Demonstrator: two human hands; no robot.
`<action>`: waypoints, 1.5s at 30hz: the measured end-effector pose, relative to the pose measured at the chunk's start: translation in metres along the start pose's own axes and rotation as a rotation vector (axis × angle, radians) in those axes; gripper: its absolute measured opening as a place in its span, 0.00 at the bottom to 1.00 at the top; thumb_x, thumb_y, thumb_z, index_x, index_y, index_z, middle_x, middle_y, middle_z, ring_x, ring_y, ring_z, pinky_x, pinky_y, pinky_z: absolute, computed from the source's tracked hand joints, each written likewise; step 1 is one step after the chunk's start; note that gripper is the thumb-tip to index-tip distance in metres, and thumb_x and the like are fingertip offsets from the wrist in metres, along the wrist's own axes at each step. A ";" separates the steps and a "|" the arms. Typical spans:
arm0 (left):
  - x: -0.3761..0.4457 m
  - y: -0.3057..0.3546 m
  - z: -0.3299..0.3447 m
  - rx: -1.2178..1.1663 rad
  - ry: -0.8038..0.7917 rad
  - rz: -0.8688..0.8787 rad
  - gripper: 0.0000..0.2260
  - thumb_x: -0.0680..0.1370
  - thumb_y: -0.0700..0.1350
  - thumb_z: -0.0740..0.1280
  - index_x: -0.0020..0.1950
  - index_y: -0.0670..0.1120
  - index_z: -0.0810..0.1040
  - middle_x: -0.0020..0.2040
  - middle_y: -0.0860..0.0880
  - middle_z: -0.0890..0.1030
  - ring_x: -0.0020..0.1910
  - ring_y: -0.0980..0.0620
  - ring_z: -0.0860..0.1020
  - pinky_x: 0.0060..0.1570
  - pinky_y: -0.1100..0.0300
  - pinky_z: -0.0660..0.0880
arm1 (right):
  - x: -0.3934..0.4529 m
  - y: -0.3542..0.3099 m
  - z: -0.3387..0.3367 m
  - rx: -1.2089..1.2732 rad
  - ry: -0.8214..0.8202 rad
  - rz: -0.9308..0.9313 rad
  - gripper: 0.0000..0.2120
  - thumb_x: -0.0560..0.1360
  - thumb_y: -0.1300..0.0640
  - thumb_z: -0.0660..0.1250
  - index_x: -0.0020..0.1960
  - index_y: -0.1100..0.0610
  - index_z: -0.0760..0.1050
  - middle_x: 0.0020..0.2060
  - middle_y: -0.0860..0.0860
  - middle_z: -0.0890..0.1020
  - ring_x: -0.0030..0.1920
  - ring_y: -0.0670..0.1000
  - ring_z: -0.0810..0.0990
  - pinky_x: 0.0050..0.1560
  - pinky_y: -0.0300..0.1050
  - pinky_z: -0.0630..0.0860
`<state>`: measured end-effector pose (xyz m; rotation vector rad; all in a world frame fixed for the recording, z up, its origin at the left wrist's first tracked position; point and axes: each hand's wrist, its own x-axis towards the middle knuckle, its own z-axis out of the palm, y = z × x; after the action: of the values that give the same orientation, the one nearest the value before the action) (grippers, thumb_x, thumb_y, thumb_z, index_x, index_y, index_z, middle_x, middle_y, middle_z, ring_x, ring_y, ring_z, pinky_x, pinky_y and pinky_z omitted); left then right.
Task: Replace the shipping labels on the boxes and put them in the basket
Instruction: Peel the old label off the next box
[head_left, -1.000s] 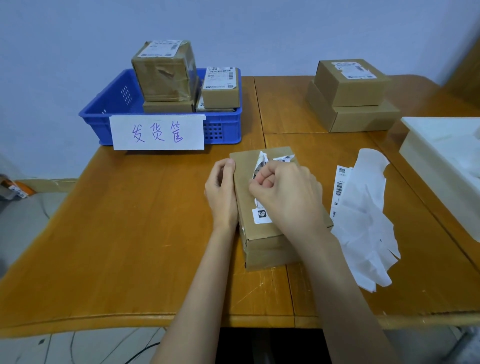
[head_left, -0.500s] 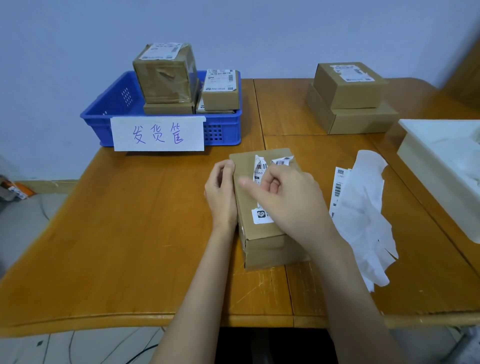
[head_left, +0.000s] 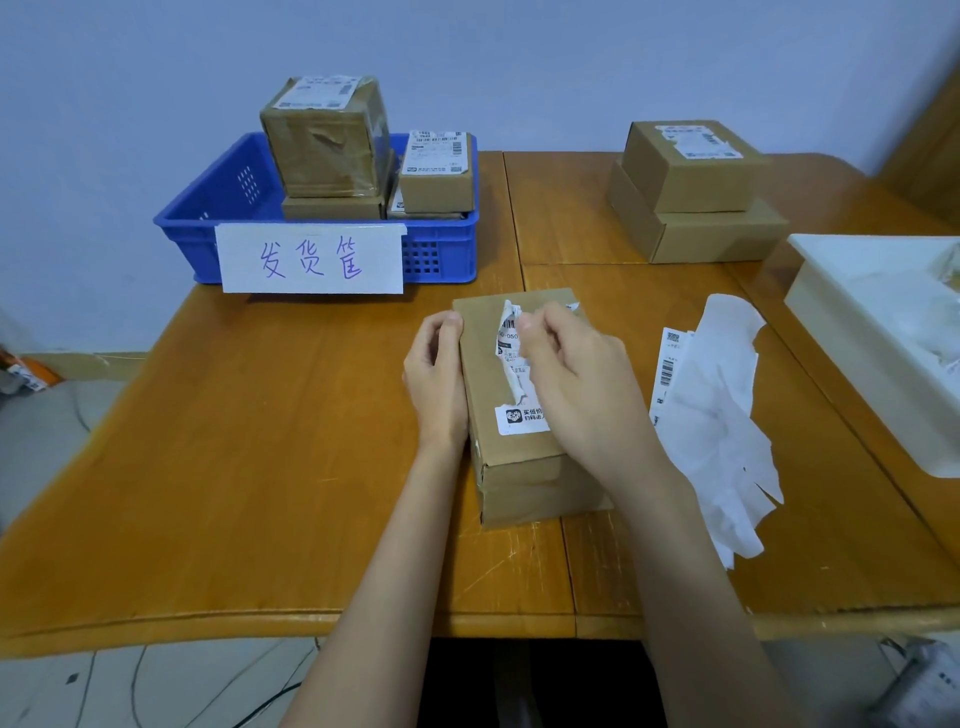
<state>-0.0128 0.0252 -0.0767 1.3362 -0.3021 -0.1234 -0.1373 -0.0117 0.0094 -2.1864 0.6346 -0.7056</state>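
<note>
Nearest, two bare forearms reaching in over the rounded front edge of a glossy, scuffed wooden table (head_left: 218, 467), honey-orange, built of planks with visible seams.

Between the hands, a brown corrugated cardboard box (head_left: 524, 467), oblong, lying flat near the table's middle, short end facing forward. Left hand (head_left: 436, 379) curled against the box's left side, thumb up on the top edge, gripping it. Right hand (head_left: 576, 379) over the box top, fingers bent, thumb and forefinger pinching the old shipping label (head_left: 511, 358): thin white paper, torn and crumpled, part lifted into a ragged curl, its lower corner with a black logo stuck flat to the cardboard.

Just right of the box, a heap of peeled backing paper (head_left: 722, 421), limp, translucent white, jagged-edged, overlapping a strip of fresh barcode labels (head_left: 670, 358). Further right, at the table's edge, a white plastic tray (head_left: 852, 332), rectangular, smooth-walled, with crumpled scraps inside.

Beyond, at the back right, two matte cardboard boxes stacked (head_left: 696, 202), smaller on larger, the top one labelled. At the back left, a blue plastic basket (head_left: 441, 249) with perforated walls, a white paper sign (head_left: 311, 257) handwritten in purple taped to its front, holding several labelled boxes (head_left: 332, 135), one wrapped in shiny tape. Behind everything, a plain pale-blue wall.
</note>
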 end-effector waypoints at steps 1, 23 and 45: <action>0.000 0.000 0.000 0.001 -0.003 0.003 0.10 0.82 0.42 0.61 0.51 0.38 0.80 0.44 0.51 0.82 0.42 0.59 0.76 0.43 0.65 0.72 | -0.003 -0.002 -0.001 0.045 0.005 -0.005 0.16 0.83 0.49 0.56 0.36 0.50 0.65 0.28 0.46 0.73 0.31 0.42 0.74 0.35 0.38 0.65; 0.001 -0.004 0.000 0.010 0.006 0.012 0.10 0.82 0.43 0.61 0.51 0.39 0.80 0.45 0.49 0.81 0.43 0.58 0.76 0.44 0.63 0.71 | -0.024 0.014 -0.007 -0.011 0.028 -0.145 0.04 0.67 0.63 0.73 0.36 0.55 0.82 0.33 0.48 0.79 0.37 0.47 0.76 0.39 0.32 0.68; 0.001 -0.004 -0.001 -0.006 -0.010 0.015 0.10 0.81 0.45 0.62 0.48 0.42 0.80 0.44 0.50 0.80 0.43 0.56 0.75 0.45 0.59 0.71 | -0.032 0.017 -0.005 -0.010 -0.004 -0.248 0.05 0.70 0.56 0.73 0.36 0.55 0.81 0.37 0.45 0.78 0.40 0.46 0.75 0.49 0.35 0.69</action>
<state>-0.0115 0.0252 -0.0808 1.3271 -0.3201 -0.1182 -0.1677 -0.0044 -0.0098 -2.2986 0.3674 -0.8259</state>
